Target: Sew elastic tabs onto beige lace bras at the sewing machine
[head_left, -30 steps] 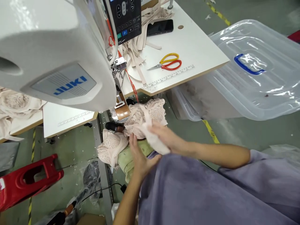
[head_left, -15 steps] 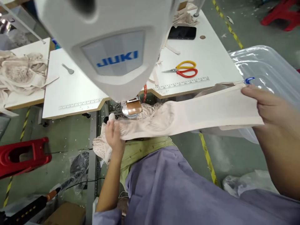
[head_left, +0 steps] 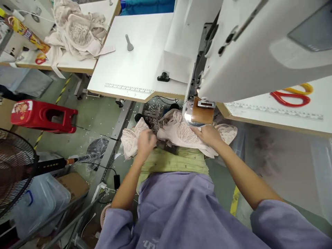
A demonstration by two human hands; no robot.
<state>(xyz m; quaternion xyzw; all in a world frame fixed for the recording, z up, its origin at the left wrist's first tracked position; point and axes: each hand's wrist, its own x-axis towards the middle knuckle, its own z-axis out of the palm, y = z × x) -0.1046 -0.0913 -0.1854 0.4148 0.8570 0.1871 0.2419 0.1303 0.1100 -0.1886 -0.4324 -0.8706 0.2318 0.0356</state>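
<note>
A pale beige lace bra (head_left: 178, 135) lies across the lap under the rounded end of the sewing machine arm (head_left: 198, 112). My right hand (head_left: 209, 135) grips the bra just below that end, its fingertips partly hidden by the machine. Another part of lacy beige fabric (head_left: 131, 138) bunches at the left; whether it belongs to the same bra I cannot tell. Beside this bunch is my left hand (head_left: 146, 141), smeared by motion, with its fingers unclear.
Red and yellow scissors (head_left: 292, 98) lie on the white table (head_left: 140, 65), right of the machine head. A small grey tool (head_left: 129, 43) rests left of it. More beige bras (head_left: 80, 31) pile on the neighbouring table. A red stool (head_left: 44, 116) and a fan (head_left: 15, 169) stand left.
The view has swung left. My right hand has come in from the far right, where it held the stretched band, to the machine's end. My left hand stays near the bunched fabric.
</note>
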